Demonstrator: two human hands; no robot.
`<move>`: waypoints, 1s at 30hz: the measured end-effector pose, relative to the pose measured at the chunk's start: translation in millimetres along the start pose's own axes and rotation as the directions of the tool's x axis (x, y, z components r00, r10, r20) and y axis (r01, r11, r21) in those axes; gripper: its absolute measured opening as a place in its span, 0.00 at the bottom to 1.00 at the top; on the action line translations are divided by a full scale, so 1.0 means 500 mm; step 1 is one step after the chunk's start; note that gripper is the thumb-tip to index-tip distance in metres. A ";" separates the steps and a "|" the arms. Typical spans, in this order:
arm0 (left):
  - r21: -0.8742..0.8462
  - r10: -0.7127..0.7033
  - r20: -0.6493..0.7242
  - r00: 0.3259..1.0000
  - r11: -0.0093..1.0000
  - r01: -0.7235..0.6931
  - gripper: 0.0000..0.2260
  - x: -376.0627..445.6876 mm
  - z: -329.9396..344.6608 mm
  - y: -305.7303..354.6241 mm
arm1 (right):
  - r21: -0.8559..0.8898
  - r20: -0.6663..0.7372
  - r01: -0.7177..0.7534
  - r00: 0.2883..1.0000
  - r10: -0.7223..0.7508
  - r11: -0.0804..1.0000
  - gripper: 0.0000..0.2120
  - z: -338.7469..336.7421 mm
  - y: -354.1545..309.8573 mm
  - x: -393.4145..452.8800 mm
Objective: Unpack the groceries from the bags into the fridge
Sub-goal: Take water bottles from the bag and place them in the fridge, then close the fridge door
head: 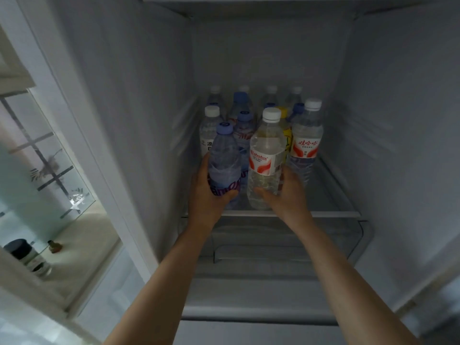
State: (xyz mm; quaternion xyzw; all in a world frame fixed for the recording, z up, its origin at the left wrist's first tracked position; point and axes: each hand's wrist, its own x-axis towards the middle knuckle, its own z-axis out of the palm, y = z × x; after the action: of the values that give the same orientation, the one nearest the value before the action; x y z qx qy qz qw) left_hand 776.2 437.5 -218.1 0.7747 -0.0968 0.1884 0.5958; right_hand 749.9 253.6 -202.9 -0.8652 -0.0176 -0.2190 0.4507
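Observation:
Both my arms reach into the open fridge [139, 100]. My left hand [207, 195] grips a blue-capped water bottle with a purple label [224, 160] low on its body. My right hand [283, 195] grips a clear white-capped bottle with a red and white label [265, 158] near its base. Both bottles stand upright at the front of the glass shelf [331, 192], side by side. Behind them stand several more water bottles [306, 138], among them one with a yellow cap and label.
A clear drawer [348, 235] sits below the shelf. The shelf's right front part is bare glass. Left of the fridge, a frosted glass cabinet door [44, 168] and a counter with a dark jar [20, 250] and a small bottle [53, 246].

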 end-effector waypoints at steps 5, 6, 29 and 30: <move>0.024 -0.115 0.049 0.992 0.993 0.114 0.30 -0.030 -0.015 0.038 | -0.030 0.063 -0.041 0.997 0.043 0.999 0.29 -0.007 -0.003 -0.006; 0.060 -0.125 0.025 0.992 0.991 0.123 0.31 -0.042 -0.018 0.034 | -0.030 0.067 -0.050 0.996 0.052 0.998 0.26 -0.010 -0.002 -0.011; 0.283 -0.113 0.004 0.994 0.953 0.107 0.14 -0.753 -0.107 0.098 | -0.086 -0.078 0.011 0.997 -0.018 0.996 0.16 -0.158 -0.019 -0.703; 0.288 -0.123 0.038 0.992 0.952 0.107 0.14 -0.791 -0.113 0.102 | -0.088 -0.071 -0.027 0.997 0.021 0.996 0.16 -0.167 -0.026 -0.743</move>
State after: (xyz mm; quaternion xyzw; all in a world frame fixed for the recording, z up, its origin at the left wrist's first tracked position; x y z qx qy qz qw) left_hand 387.2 448.4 -321.3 0.8616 -0.0398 0.1439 0.4851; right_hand 381.1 257.9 -297.9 -0.8764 0.0185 -0.2445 0.4146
